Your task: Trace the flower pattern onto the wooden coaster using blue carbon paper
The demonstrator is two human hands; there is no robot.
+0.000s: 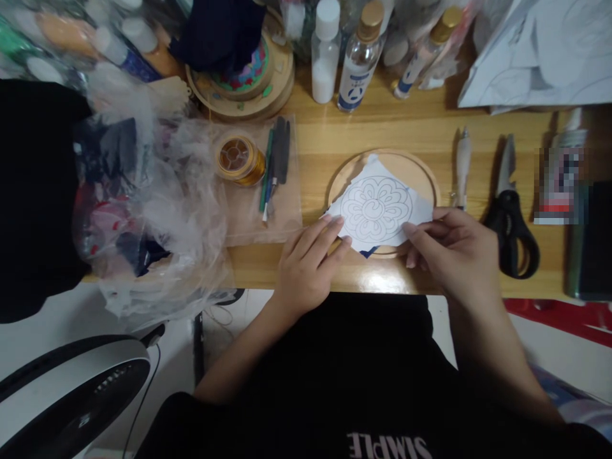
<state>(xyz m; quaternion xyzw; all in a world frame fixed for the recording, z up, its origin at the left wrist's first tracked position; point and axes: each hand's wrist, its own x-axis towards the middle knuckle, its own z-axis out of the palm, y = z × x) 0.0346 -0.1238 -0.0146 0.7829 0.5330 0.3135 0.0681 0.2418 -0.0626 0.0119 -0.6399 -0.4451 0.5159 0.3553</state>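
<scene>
A white paper cut-out (375, 207) with a flower pattern drawn in a circle lies over a round wooden tray (433, 185). A dark blue corner (368, 252), perhaps fabric, shows under the paper's lower edge. My left hand (310, 258) rests its outstretched fingers on the paper's left edge. At the right edge, my right hand (454, 252) pinches the paper between thumb and fingers. Right of the tray lie a white pen-like tool (463, 162) and black-handled scissors (514, 217), close to my right hand.
Clear plastic bags (176, 210) crowd the left side. A spool of golden thread (240, 159) and several brushes (275, 169) lie left of the tray. Bottles (358, 64) stand at the back. A tube (561, 175) and a dark device (593, 242) are at the right.
</scene>
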